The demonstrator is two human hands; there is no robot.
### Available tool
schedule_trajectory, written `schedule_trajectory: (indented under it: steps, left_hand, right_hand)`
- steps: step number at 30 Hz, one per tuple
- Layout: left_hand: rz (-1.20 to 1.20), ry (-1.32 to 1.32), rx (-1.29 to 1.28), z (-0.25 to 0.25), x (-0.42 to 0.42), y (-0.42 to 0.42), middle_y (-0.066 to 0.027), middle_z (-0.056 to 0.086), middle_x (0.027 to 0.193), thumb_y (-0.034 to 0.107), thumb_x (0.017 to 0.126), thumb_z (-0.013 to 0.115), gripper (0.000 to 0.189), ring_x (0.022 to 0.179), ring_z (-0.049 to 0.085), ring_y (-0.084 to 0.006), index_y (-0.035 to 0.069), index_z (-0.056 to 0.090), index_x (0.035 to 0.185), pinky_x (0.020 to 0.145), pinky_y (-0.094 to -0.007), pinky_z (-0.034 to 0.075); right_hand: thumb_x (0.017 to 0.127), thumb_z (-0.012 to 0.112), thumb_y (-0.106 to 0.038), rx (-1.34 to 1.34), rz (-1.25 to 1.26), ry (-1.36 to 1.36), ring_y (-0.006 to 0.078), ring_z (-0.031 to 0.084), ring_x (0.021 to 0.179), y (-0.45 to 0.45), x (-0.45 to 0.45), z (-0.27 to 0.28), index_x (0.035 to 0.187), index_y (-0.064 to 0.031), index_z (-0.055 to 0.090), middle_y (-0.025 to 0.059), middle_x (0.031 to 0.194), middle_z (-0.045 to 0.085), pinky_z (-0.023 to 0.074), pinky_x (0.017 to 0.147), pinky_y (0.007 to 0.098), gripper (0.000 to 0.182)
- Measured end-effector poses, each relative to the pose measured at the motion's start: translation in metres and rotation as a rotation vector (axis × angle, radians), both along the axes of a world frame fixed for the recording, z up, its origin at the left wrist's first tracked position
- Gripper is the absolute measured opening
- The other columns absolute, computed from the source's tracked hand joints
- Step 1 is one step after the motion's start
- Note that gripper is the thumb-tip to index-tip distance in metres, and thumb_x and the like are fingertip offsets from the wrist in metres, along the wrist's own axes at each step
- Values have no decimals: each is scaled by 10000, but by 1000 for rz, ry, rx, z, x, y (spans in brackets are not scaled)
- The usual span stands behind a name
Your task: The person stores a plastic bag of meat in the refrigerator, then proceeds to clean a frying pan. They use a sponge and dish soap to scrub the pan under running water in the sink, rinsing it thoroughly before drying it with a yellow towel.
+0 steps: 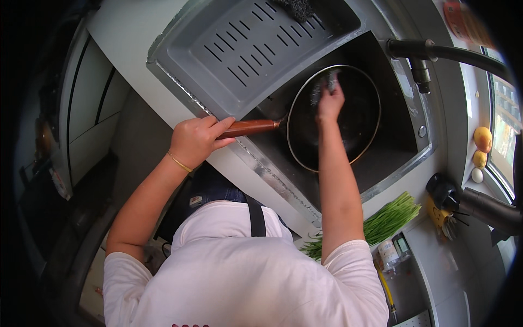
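My left hand (200, 138) grips the brown wooden handle (249, 128) of a dark frying pan (359, 110). The pan rests in the dark sink basin (392, 139), its round rim pale and thin. Inside the pan, my right hand (330, 102) holds a silvery scouring pad (333, 79), blurred and pressed near the far inner wall. Fingers hide part of the pad, and my right forearm covers part of the pan's near side.
A grey slotted drain tray (196, 69) sits left of the basin, with a dark mesh scrubber (300, 9) at its far end. A black faucet (421, 67) overhangs the right side. Green chives or similar stalks (392, 216) lie on the counter; fruit (482, 139) lines the windowsill.
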State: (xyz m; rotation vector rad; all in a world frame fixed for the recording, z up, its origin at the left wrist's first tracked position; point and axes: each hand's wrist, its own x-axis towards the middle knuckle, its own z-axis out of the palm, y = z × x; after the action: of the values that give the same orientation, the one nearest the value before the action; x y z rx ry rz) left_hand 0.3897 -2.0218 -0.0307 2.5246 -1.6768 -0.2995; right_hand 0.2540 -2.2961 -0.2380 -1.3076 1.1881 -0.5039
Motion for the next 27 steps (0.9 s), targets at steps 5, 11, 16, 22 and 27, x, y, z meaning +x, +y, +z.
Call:
schedule_trajectory:
  steps: [5, 11, 16, 22, 27]
  left_hand:
    - [58, 48, 33, 0, -2, 3, 11, 551, 673, 424, 693, 754, 443, 534, 574, -180, 248, 679, 1093, 484, -300, 473]
    - [81, 95, 63, 5, -1, -1, 5, 560, 685, 415, 689, 765, 459, 539, 579, -191, 251, 678, 1108, 491, -306, 475]
    - [76, 99, 66, 0, 0, 2, 5, 552, 686, 405, 686, 766, 459, 535, 572, -188, 244, 679, 1107, 489, -303, 471]
    - [39, 57, 10, 1, 2, -2, 13, 517, 639, 441, 706, 739, 403, 505, 555, -176, 247, 693, 1056, 458, -294, 459]
    - [52, 49, -9, -2, 0, -2, 18, 509, 633, 436, 696, 744, 403, 493, 538, -166, 249, 697, 1050, 452, -282, 448]
  right_hand:
    - [731, 476, 157, -38, 810, 31, 262, 616, 1121, 63, -93, 53, 1251, -83, 631, 151, 1235, 638, 436, 995, 316, 593]
    - [670, 468, 151, -517, 424, 446, 334, 581, 1161, 18, -145, -5, 1186, -37, 653, 199, 1244, 616, 422, 1034, 358, 580]
    - [844, 571, 45, 42, -645, 124, 247, 642, 1006, -45, -112, -42, 1213, -9, 610, 139, 1138, 661, 499, 901, 347, 375]
    - [861, 633, 7, 149, -841, -363, 191, 606, 835, -67, 9, -25, 1126, -13, 613, 81, 1009, 658, 507, 750, 308, 266]
    - [733, 608, 117, -326, 341, -25, 196, 632, 941, 31, -25, -1, 995, -28, 664, 75, 978, 674, 496, 837, 301, 304]
